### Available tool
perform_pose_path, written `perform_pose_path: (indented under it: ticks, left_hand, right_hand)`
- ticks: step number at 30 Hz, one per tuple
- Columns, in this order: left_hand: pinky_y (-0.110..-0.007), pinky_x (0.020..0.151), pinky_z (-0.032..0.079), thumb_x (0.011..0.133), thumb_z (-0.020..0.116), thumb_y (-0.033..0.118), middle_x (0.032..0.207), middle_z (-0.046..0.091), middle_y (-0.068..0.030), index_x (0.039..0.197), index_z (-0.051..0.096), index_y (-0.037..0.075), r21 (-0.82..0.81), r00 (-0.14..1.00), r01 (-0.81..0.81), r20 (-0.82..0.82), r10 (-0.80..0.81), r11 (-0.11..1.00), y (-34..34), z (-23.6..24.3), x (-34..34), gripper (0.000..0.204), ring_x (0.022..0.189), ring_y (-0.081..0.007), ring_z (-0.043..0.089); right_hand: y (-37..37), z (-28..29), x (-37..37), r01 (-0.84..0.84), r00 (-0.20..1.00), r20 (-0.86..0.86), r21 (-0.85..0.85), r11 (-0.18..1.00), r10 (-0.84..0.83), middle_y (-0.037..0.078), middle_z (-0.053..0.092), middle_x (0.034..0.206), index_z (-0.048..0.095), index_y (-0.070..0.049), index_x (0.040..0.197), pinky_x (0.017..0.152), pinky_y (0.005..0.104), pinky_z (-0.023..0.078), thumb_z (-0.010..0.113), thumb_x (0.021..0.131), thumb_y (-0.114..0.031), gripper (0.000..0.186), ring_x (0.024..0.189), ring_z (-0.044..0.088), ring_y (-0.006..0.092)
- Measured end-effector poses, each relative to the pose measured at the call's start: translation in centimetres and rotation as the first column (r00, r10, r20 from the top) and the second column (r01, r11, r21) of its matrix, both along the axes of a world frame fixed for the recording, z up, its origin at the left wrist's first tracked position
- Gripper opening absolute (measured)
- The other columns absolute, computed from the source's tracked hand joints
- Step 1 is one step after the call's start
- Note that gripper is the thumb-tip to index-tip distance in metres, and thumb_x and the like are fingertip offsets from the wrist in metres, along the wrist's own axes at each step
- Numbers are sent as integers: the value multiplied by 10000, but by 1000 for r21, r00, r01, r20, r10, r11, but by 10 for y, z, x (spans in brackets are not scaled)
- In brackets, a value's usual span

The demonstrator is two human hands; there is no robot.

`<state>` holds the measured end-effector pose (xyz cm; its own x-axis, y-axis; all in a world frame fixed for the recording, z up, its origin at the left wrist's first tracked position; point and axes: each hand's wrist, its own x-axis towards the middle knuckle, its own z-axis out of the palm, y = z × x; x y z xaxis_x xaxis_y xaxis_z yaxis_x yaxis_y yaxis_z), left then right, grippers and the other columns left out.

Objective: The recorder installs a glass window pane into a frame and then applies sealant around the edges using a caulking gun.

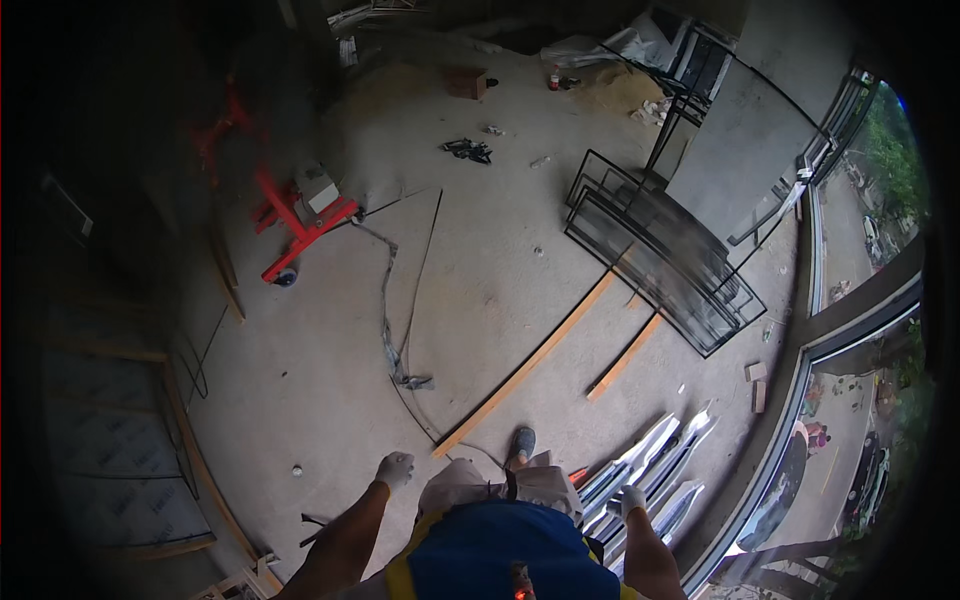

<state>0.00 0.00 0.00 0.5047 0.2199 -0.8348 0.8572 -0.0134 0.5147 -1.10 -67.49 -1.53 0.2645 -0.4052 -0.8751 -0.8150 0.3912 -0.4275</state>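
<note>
My left hand [396, 469], in a pale glove, hangs out to the left above the bare floor. It holds nothing that I can see, and its fingers are loosely bent and apart. On the other side, my right hand [631, 498], also gloved, is over a bundle of long white and silver profiles [645, 455] lying on the floor. Its fingers look apart, with nothing visible in them; whether they touch the profiles I cannot tell. One grey shoe [521, 442] shows ahead of my body, beside the near end of a long wooden batten [530, 362].
Black metal frames [665, 260] lie stacked ahead to the right, near a shorter batten [625, 357]. A red wheeled stand [300, 230] is at the left, with a strap [388, 320] trailing from it. Large windows [800, 440] line the right side. Wrapped panels [120, 450] lean at the left.
</note>
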Motion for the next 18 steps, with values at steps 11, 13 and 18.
perform_pose_path:
  ticks: [11, 13, 18]
  left_hand:
    - [-475, 534, 559, 1043, 564, 379, 871, 693, -117, 1108, 624, 87, 92, 843, -187, -497, 208, 978, 39, -5, 127, 305, 630, -300, 662]
    - [-485, 555, 575, 1046, 565, 388, 933, 718, -129, 1166, 622, 92, 14, 844, 5, -536, 4, 1000, 51, -33, 203, 324, 686, -307, 701]
    - [-461, 517, 555, 1026, 516, 206, 763, 704, -157, 1032, 678, 31, 57, 978, 146, -158, -136, 988, 70, -71, 515, 238, 554, -289, 676]
  right_hand:
    - [39, 91, 488, -411, 813, 456, 11, 912, 361, 167, 732, 999, 626, 8, 1251, 669, 379, 620, 609, 964, -63, 297, 787, 726, 253]
    - [57, 85, 529, -406, 838, 394, -8, 914, 376, 166, 728, 999, 625, 6, 1254, 662, 376, 616, 608, 969, -73, 296, 784, 724, 250]
    - [84, 79, 571, -255, 967, -36, -46, 966, 254, 220, 702, 1109, 574, -23, 1343, 662, 485, 646, 554, 1035, -160, 338, 845, 743, 373]
